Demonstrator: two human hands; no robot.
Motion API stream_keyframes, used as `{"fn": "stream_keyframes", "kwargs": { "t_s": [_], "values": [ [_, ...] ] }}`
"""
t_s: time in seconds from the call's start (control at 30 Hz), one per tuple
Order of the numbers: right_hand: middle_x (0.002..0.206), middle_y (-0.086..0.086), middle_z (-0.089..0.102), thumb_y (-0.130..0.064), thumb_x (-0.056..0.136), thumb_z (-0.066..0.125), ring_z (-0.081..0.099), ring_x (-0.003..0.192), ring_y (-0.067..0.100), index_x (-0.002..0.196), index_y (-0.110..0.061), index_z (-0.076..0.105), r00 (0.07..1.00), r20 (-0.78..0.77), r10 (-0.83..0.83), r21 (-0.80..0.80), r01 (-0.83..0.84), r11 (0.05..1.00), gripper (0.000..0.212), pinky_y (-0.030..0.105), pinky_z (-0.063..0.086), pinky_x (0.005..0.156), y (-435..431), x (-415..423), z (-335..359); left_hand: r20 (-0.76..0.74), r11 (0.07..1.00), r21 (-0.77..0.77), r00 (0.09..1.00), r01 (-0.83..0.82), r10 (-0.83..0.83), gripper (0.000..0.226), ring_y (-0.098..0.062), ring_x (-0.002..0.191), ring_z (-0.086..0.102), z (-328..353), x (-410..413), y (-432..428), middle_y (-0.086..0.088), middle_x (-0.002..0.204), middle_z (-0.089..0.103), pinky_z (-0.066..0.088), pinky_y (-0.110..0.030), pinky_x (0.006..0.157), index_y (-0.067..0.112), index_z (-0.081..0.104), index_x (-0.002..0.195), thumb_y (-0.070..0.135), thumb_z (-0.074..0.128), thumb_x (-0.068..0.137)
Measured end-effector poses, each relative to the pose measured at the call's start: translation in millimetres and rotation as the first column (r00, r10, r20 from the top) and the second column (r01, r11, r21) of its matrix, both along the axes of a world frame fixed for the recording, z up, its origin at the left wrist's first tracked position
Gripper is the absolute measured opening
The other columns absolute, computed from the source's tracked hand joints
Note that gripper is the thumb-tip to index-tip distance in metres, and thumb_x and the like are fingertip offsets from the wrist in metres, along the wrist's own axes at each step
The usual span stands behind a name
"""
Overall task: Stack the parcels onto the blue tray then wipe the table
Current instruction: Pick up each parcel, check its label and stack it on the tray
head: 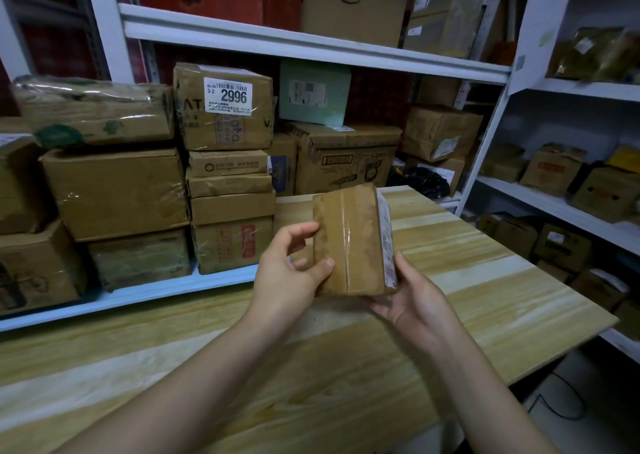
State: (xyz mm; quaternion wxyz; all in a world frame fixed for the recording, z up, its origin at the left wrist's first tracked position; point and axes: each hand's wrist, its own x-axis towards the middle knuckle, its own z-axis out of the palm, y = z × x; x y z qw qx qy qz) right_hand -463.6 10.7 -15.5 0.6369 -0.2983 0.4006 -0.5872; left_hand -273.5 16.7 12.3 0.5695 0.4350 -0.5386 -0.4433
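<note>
Held up in both hands above the light wood-grain table (485, 280), over its middle and clear of the top: small brown cardboard parcel (349, 238). Stood on end, leaning slightly right. Strip of clear tape down the near face; white printed label along the right side.

Left hand (287, 277) at the parcel's left edge, gripping. Thumb pressed on the near face low down, index finger curled against the edge higher up. Other fingers tucked behind the parcel, mostly hidden.

Right hand (412, 301) palm up at the lower right corner, holding the parcel from beneath. Thumb raised along the labelled side. Fingers wrapped under the bottom edge, only partly in sight.

Far left, beyond the table: white metal shelf (221, 280) packed with stacked brown cardboard boxes (114, 193), several wrapped in clear tape. On top of the middle stack, taped box with a white label (227, 107) printed 2996. Just right of it, pale green box (313, 91) resting on a larger carton.

Past the table's far right corner: black plastic bag (420, 179) on a low shelf.

Right side: white shelf unit (554, 204) with more cartons on several levels, blurred.
</note>
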Motion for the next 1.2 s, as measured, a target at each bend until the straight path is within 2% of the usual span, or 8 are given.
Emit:
{"fn": "stream_keyframes", "kwargs": {
  "t_s": [0.13, 0.23, 0.4, 0.57, 0.73, 0.9, 1.0, 1.2],
  "values": [
    [0.125, 0.017, 0.068, -0.039, 0.103, 0.043, 0.062, 0.121, 0.036, 0.131, -0.011, 0.059, 1.000, 0.014, -0.020, -0.044, 0.020, 0.999, 0.043, 0.060, 0.041, 0.109, -2, -1, -2, 0.081, 0.999, 0.025, 0.996, -0.043, 0.041, 0.045, -0.030, 0.089, 0.065, -3, 4, -1, 0.005, 0.115, 0.060, 0.057, -0.043, 0.085, 0.046, 0.065, 0.101, 0.009, 0.077, 0.079],
    [0.126, 0.017, 0.068, -0.043, 0.103, 0.041, 0.060, 0.123, 0.036, 0.119, -0.012, 0.067, 0.998, 0.034, -0.047, -0.057, 0.048, 0.997, 0.044, 0.062, 0.039, 0.109, -3, -1, -2, 0.100, 0.995, 0.037, 0.991, -0.090, 0.086, 0.038, -0.010, 0.103, 0.059, -5, 4, -3, 0.008, 0.112, 0.059, 0.053, -0.036, 0.092, 0.042, 0.065, 0.103, 0.010, 0.072, 0.084],
    [0.109, 0.018, 0.069, -0.034, 0.104, 0.042, 0.060, 0.111, 0.035, 0.077, -0.019, 0.079, 0.999, 0.042, -0.015, -0.083, 0.019, 0.996, 0.048, 0.056, 0.041, 0.107, -2, 0, -2, 0.025, 0.992, 0.101, 0.996, -0.082, 0.080, 0.027, -0.021, 0.104, 0.064, -8, 3, -9, -0.007, 0.112, 0.067, 0.053, -0.037, 0.094, 0.043, 0.064, 0.107, 0.020, 0.062, 0.093],
    [0.105, 0.013, 0.071, -0.030, 0.104, 0.043, 0.065, 0.094, 0.024, 0.121, -0.006, 0.065, 0.999, 0.014, -0.031, -0.078, 0.031, 0.996, 0.037, 0.042, 0.052, 0.088, -1, 0, -2, -0.036, 0.988, 0.136, 0.996, -0.075, 0.081, 0.025, -0.005, 0.091, 0.064, -9, 1, -11, 0.006, 0.107, 0.070, 0.048, -0.023, 0.081, 0.031, 0.064, 0.120, 0.026, 0.056, 0.097],
    [0.099, 0.006, 0.075, -0.032, 0.103, 0.044, 0.066, 0.101, 0.026, 0.111, -0.016, 0.068, 1.000, -0.005, -0.025, -0.067, 0.025, 0.997, 0.030, 0.055, 0.047, 0.103, -2, -2, -4, -0.100, 0.986, 0.160, 0.992, -0.056, 0.073, 0.016, -0.004, 0.089, 0.065, -5, -1, -10, 0.006, 0.107, 0.070, 0.051, -0.026, 0.072, 0.031, 0.064, 0.107, 0.028, 0.050, 0.100],
    [0.123, 0.015, 0.069, -0.033, 0.102, 0.049, 0.062, 0.119, 0.038, 0.114, -0.020, 0.069, 0.999, 0.034, 0.012, -0.044, -0.011, 0.999, 0.027, 0.061, 0.045, 0.104, -2, -5, -8, -0.132, 0.977, 0.203, 0.987, -0.058, 0.086, 0.024, -0.004, 0.094, 0.062, -3, -3, -9, 0.008, 0.109, 0.068, 0.051, -0.033, 0.086, 0.025, 0.063, 0.105, 0.044, 0.050, 0.097],
    [0.125, 0.017, 0.068, -0.031, 0.103, 0.049, 0.062, 0.120, 0.037, 0.110, -0.017, 0.068, 0.999, 0.047, 0.012, -0.051, -0.010, 0.999, 0.025, 0.062, 0.045, 0.104, -1, -5, -8, -0.122, 0.976, 0.212, 0.990, -0.049, 0.076, 0.028, 0.001, 0.083, 0.055, 0, -3, -5, 0.013, 0.096, 0.064, 0.048, -0.033, 0.088, 0.027, 0.061, 0.100, 0.051, 0.047, 0.095],
    [0.123, 0.016, 0.069, -0.024, 0.102, 0.049, 0.063, 0.119, 0.034, 0.103, -0.012, 0.069, 0.996, 0.093, -0.015, -0.084, 0.023, 0.996, 0.023, 0.060, 0.045, 0.105, 1, -5, -6, -0.107, 0.979, 0.204, 0.994, -0.005, 0.027, 0.034, -0.006, 0.104, 0.061, 2, -1, -4, 0.013, 0.107, 0.068, 0.047, -0.037, 0.100, 0.028, 0.065, 0.110, 0.054, 0.049, 0.093]
  ]
}}
